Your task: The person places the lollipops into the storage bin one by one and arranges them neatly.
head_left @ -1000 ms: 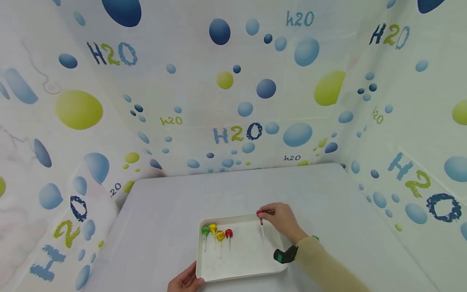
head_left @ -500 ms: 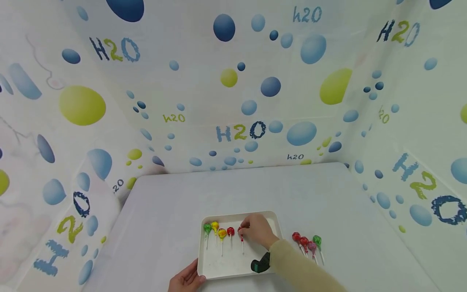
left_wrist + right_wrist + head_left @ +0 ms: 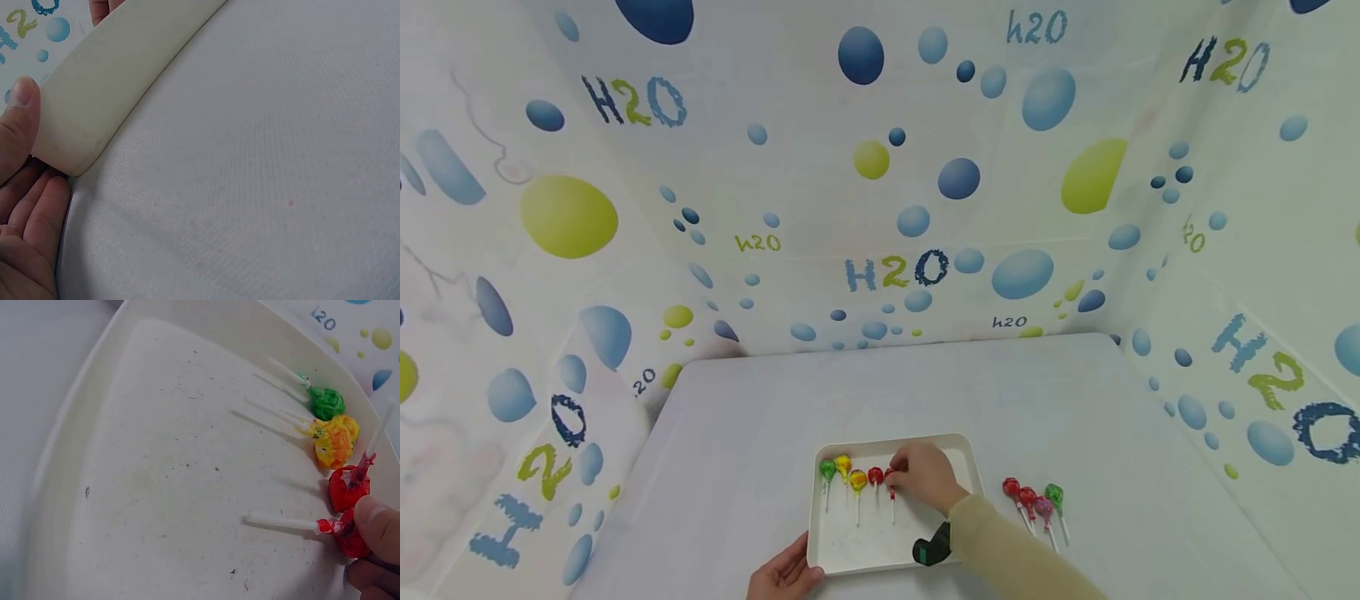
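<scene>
In the head view, my right hand [image 3: 925, 477] is over the right half of a shallow white tray [image 3: 850, 550]. It pinches a red-wrapped lollipop [image 3: 347, 540] by its round head, the white stick pointing away from the fingers. Right beside it lies another red lollipop [image 3: 876, 476]. Further left in the tray are two yellow lollipops, one lower [image 3: 858, 480] and one upper, and a green lollipop [image 3: 827, 468]. At the near left corner my left hand [image 3: 784, 572] grips the tray, thumb on the rim and fingers lower down, as the left wrist view shows.
On the white table [image 3: 760, 417], right of the tray, lies a cluster of more lollipops: two red, a pink one [image 3: 1043, 507] and a green one [image 3: 1055, 495]. Walls printed with bubbles and lettering enclose the table at the back and both sides.
My right hand has carried the red lollipop left from the tray's far right edge to beside the other red one. The lollipops on the table came into view. My left hand stays on the tray.
</scene>
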The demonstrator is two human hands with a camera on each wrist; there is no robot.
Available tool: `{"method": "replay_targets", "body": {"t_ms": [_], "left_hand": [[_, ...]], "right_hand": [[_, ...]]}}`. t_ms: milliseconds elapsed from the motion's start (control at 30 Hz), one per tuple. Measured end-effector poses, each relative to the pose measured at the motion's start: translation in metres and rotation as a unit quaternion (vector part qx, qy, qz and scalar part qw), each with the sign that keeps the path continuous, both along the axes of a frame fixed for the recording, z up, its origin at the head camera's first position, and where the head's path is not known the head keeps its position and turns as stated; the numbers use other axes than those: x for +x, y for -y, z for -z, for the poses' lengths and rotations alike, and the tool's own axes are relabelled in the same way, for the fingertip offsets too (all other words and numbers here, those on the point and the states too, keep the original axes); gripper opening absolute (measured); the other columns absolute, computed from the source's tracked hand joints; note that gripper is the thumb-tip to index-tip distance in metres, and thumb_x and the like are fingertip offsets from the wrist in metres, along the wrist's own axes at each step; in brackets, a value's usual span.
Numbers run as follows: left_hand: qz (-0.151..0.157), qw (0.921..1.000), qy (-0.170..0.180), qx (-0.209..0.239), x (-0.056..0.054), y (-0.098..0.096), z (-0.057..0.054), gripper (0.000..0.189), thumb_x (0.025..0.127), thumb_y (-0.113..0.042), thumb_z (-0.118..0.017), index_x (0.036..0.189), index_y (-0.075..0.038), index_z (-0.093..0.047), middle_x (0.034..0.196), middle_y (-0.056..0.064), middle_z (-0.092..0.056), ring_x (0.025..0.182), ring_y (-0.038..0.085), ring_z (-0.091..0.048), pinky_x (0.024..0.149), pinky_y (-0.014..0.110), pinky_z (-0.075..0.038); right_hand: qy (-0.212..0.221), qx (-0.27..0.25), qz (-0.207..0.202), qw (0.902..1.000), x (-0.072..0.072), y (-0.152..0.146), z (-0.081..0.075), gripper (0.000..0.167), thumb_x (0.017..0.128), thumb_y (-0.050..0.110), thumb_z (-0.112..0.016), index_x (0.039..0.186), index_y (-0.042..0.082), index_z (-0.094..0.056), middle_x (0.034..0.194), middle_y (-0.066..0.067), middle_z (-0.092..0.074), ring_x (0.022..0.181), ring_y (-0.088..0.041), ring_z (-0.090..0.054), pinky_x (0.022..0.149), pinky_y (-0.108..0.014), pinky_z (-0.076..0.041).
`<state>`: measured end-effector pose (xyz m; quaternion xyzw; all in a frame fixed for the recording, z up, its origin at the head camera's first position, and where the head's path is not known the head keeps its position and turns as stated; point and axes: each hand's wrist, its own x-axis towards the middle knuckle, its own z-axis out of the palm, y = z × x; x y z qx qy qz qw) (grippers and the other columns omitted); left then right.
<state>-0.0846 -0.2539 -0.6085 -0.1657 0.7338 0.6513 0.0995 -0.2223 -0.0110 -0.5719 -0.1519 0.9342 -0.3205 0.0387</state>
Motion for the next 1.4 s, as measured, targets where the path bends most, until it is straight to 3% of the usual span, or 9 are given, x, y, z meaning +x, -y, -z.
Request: {"method": "replay_targets", "body": {"t_ms": [267,767,900,1067,1400], "left_hand": [[0.005,0.9999,-0.012,0.008,0.002,0.0,0.0,0.094,0.081,-0.027,-0.089,0.143,0.021,-0.039,0.145,0.04,-0.046,0.129,0.047,-0.058,0.092,0.029,-0.063],[0.009,0.9993,-0.003,0.037,0.0,0.004,0.004,0.093,0.081,-0.022,-0.088,0.144,0.022,-0.036,0.146,0.04,-0.045,0.128,0.045,-0.06,0.092,0.03,-0.063],[0.013,0.9992,-0.009,0.036,0.0,0.005,0.004,0.091,0.083,-0.022,-0.087,0.145,0.022,-0.036,0.146,0.04,-0.046,0.129,0.044,-0.06,0.092,0.029,-0.063],[0.019,0.9992,-0.012,0.034,-0.001,0.005,0.002,0.09,0.085,-0.023,-0.086,0.145,0.022,-0.036,0.146,0.04,-0.045,0.129,0.044,-0.059,0.093,0.029,-0.063],[0.008,0.9991,-0.01,0.039,-0.001,0.004,0.003,0.092,0.082,-0.023,-0.088,0.144,0.022,-0.037,0.145,0.04,-0.046,0.127,0.043,-0.061,0.092,0.029,-0.064]], "right_hand": [[-0.002,0.003,-0.004,1.0,0.0,0.0,0.0,0.015,0.084,0.022,-0.085,0.091,0.011,-0.078,0.084,0.004,-0.074,0.076,-0.009,-0.062,0.069,-0.026,-0.059],[0.006,-0.019,0.016,0.9997,0.0,-0.012,-0.009,0.019,0.089,0.024,-0.081,0.101,0.009,-0.078,0.092,0.001,-0.075,0.082,-0.012,-0.064,0.074,-0.029,-0.063],[-0.005,-0.051,0.029,0.9983,-0.005,-0.036,-0.018,0.021,0.09,0.023,-0.08,0.105,0.008,-0.078,0.095,-0.001,-0.076,0.085,-0.014,-0.068,0.074,-0.03,-0.064],[-0.002,-0.081,0.086,0.993,-0.009,-0.081,-0.03,0.018,0.092,0.02,-0.078,0.107,0.009,-0.078,0.101,-0.003,-0.077,0.09,-0.016,-0.071,0.079,-0.035,-0.066],[0.001,-0.046,0.15,0.9877,-0.001,-0.184,-0.04,0.025,0.098,0.018,-0.071,0.118,0.004,-0.074,0.114,-0.014,-0.076,0.101,-0.028,-0.071,0.089,-0.046,-0.066]]}}
